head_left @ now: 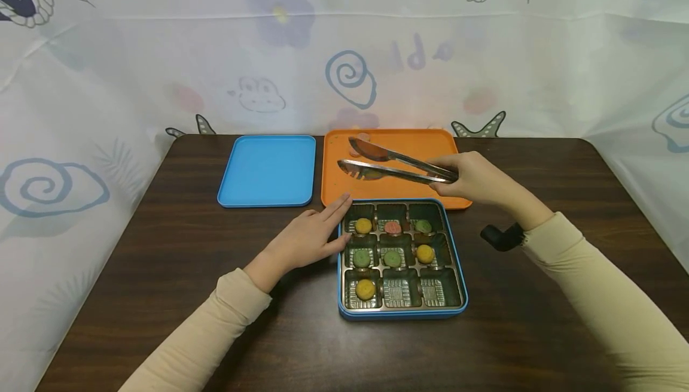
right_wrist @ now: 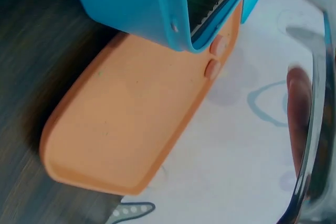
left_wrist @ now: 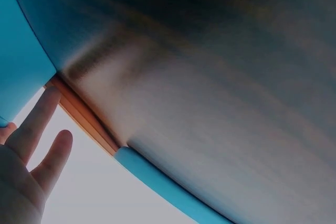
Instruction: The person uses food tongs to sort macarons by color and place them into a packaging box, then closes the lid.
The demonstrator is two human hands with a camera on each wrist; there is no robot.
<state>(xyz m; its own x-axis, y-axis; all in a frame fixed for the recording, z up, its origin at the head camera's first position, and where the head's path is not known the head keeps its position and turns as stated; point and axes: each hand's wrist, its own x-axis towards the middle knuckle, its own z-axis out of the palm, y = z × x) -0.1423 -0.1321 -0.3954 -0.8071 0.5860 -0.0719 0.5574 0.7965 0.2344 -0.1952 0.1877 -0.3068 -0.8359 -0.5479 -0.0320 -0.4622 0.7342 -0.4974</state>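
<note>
My right hand (head_left: 476, 179) grips metal tongs (head_left: 404, 173) near their closed end, their tips spread above the orange tray (head_left: 430, 194). Two pink cookies lie at that tray's far edge; the right wrist view shows one pink cookie (right_wrist: 212, 69) plainly. My left hand (head_left: 304, 241) touches the left side of a blue-rimmed box (head_left: 465, 287) with fairly straight fingers. Inside the box, a divided insert holds round cookies: yellow, pink and green at the back, two green and one yellow (head_left: 425, 254) in the middle row, and a yellow cookie (head_left: 365, 289) front left.
A flat blue tray (head_left: 266, 170) sits at the back left, beside the orange one. Everything rests on a dark wooden table (head_left: 161, 296). Behind the table's far edge hangs a pale printed cloth (head_left: 215, 51). A black strap piece (head_left: 502, 237) shows by my right wrist.
</note>
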